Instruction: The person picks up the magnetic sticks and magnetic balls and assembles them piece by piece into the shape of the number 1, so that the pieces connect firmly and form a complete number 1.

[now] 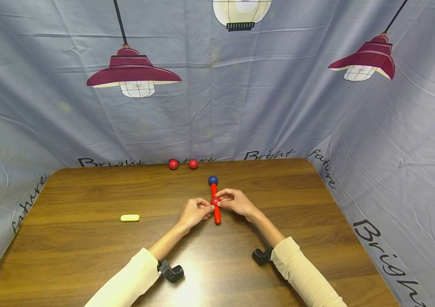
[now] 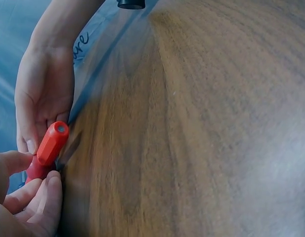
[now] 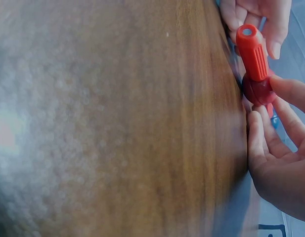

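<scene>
A red ball (image 1: 215, 201) joins two red toy rods in a straight line on the table. The far rod (image 1: 214, 190) runs to a blue ball (image 1: 213, 180); the near rod (image 1: 217, 215) points toward me, its ridged end showing a small metal disc. From the left, my left hand (image 1: 195, 212) pinches the red ball between thumb and fingers, close to the near rod. My right hand (image 1: 236, 201) pinches the same ball from the right. In the right wrist view the right thumb and fingers frame the ball (image 3: 257, 90).
Two loose red balls, one (image 1: 173, 164) left of the other (image 1: 193, 163), sit at the table's back edge. A yellow rod (image 1: 130, 218) lies to the left on the wooden table (image 1: 87, 256). Grey printed curtains (image 1: 202, 119) hang behind and at the sides.
</scene>
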The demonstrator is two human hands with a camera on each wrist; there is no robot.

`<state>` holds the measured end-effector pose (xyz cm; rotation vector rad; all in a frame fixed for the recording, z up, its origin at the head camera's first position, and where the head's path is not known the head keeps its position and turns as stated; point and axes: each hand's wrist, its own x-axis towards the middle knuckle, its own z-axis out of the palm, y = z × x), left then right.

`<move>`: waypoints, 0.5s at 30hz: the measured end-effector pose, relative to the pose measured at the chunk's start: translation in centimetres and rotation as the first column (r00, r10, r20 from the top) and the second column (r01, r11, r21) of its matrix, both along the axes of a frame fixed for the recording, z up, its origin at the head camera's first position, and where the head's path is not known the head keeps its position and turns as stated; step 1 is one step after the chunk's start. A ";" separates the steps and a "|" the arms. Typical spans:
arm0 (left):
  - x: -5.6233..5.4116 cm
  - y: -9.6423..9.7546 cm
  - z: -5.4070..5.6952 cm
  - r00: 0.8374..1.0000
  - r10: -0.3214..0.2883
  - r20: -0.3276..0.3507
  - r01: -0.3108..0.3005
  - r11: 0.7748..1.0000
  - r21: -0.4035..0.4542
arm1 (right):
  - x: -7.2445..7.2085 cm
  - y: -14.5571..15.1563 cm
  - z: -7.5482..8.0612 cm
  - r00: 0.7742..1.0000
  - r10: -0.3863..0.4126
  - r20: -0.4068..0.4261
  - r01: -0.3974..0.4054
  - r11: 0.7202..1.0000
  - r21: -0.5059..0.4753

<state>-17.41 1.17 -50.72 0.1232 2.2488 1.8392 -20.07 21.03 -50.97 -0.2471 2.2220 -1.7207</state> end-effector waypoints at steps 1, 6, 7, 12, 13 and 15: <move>-0.1 0.0 0.0 1.000 0.003 -0.005 -0.003 1.000 -0.003 | 0.0 0.0 0.0 1.000 -0.001 -0.001 0.001 1.000 0.002; -0.6 -0.2 0.1 0.998 0.026 -0.058 -0.027 0.999 -0.034 | 0.0 0.0 0.0 1.000 0.006 -0.005 -0.006 1.000 -0.003; -0.8 -0.3 0.0 0.997 0.032 -0.067 -0.035 0.999 -0.037 | 0.0 0.0 0.0 1.000 0.009 -0.007 -0.009 1.000 -0.003; -2.0 -0.7 0.0 0.991 0.082 -0.108 -0.090 0.993 -0.076 | 0.0 -0.1 0.0 1.000 0.007 -0.002 -0.007 1.000 -0.006; -2.3 -0.8 0.0 0.989 0.091 -0.114 -0.101 0.992 -0.080 | 0.1 -0.1 0.1 1.000 0.004 -0.002 -0.004 1.000 -0.004; -2.9 -1.0 0.0 0.984 0.112 -0.137 -0.125 0.989 -0.085 | 0.1 -0.1 0.1 1.000 -0.002 -0.001 0.002 1.000 0.001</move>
